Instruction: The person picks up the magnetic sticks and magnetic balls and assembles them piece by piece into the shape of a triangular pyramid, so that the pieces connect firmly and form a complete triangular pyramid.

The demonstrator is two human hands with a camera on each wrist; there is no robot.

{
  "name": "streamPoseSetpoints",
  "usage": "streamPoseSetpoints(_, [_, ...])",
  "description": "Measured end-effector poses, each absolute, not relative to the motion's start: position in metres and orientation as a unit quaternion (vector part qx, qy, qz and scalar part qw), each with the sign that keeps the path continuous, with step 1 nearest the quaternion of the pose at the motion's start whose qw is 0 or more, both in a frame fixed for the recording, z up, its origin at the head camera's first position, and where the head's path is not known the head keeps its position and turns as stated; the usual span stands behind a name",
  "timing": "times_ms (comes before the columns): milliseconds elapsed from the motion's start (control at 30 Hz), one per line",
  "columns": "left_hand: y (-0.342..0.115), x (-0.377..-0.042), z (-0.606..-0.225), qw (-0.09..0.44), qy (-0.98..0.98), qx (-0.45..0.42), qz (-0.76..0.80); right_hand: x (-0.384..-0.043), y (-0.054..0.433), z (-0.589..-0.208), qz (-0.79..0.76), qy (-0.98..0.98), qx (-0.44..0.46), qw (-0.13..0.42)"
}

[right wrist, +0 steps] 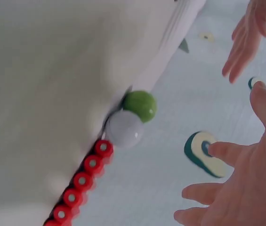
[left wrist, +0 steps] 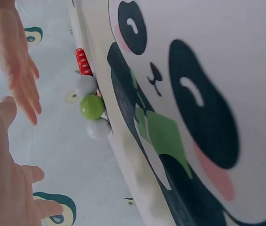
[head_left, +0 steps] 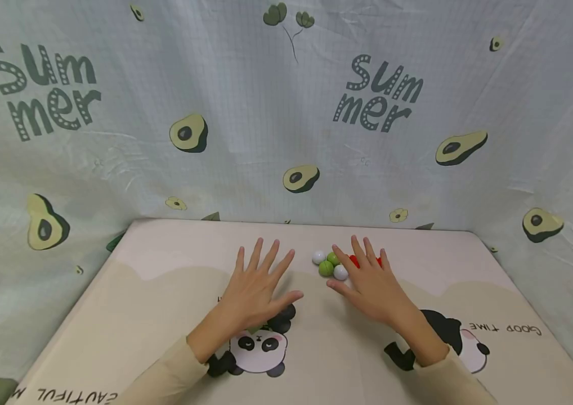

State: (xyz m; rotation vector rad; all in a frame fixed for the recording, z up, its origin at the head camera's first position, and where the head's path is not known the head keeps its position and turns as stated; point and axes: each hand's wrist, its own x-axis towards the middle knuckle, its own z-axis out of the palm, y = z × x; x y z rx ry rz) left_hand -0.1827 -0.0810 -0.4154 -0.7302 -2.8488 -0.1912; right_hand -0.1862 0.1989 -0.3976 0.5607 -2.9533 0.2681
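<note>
My left hand [head_left: 253, 286] is held over the table with its fingers spread, holding nothing. Its nearest surface print is a panda face. My right hand [head_left: 371, 283], fingers also spread and holding nothing, hovers further right, partly covering a red row of small pieces with pale round centres [right wrist: 82, 181]. Beside that row sit two green balls [head_left: 326, 268] and two white balls [head_left: 340, 272], bunched together just left of the right fingertips. In the left wrist view, a green ball [left wrist: 92, 107] shows between two white ones, with the red row [left wrist: 83, 62] beyond them.
The table [head_left: 165, 315] has a pale pink and beige cover printed with pandas and lettering. Behind it and at both sides hangs a light curtain [head_left: 246, 140] with avocado and "summer" prints. The table's back edge lies just past the balls.
</note>
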Motion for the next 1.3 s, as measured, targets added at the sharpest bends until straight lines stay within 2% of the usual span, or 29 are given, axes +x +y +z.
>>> streamPoseSetpoints(833, [-0.056, -0.211, -0.408, 0.097, -0.957, -0.260, -0.089, -0.215, 0.261, -0.402, 0.121, -0.982, 0.140, 0.026])
streamPoseSetpoints(1300, [-0.047, -0.244, -0.416, 0.045, -0.944, -0.248, -0.214, -0.226, 0.286, -0.405, 0.156, -0.981, 0.111, 0.001])
